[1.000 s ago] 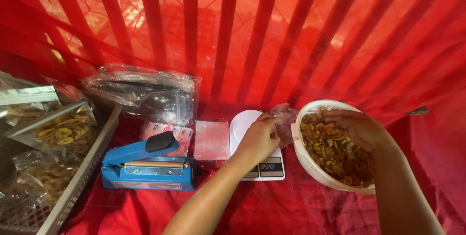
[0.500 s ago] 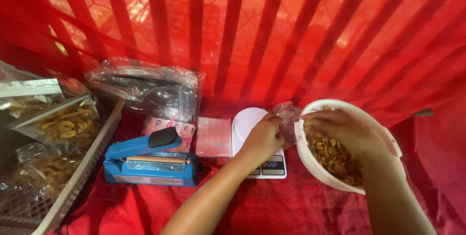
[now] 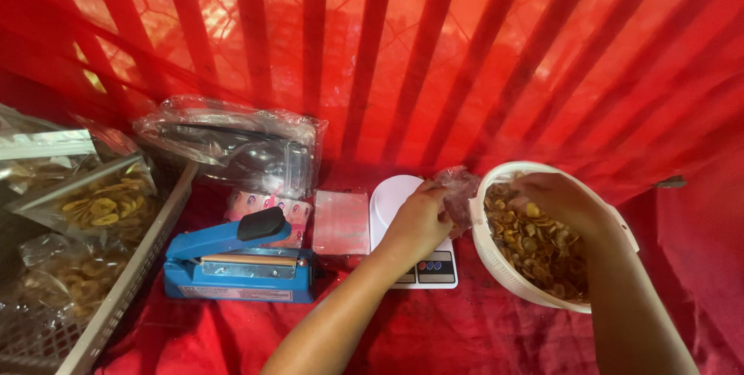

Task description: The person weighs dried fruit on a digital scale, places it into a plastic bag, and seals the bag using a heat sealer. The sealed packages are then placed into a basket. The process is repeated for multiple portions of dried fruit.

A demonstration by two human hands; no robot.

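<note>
Holding its grip clamped on the clear bag (image 3: 459,189) as before, the left hand (image 3: 418,220) waits while the right hand (image 3: 559,201) digs deeper into the chips (image 3: 535,247).

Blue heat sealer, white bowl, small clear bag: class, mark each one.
Blue heat sealer (image 3: 232,266), head view, on its blue body.
White bowl (image 3: 482,245), head view, on its left rim.
Small clear bag (image 3: 459,189), head view, on its crinkled plastic.

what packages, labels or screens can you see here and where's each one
Small clear bag: held by left hand over the white scale.
Scale screen: small dark panel on its front edge.
Filled clear chip bags: grey basket, far left.
Pile of empty clear bags: behind the blue sealer.
</note>
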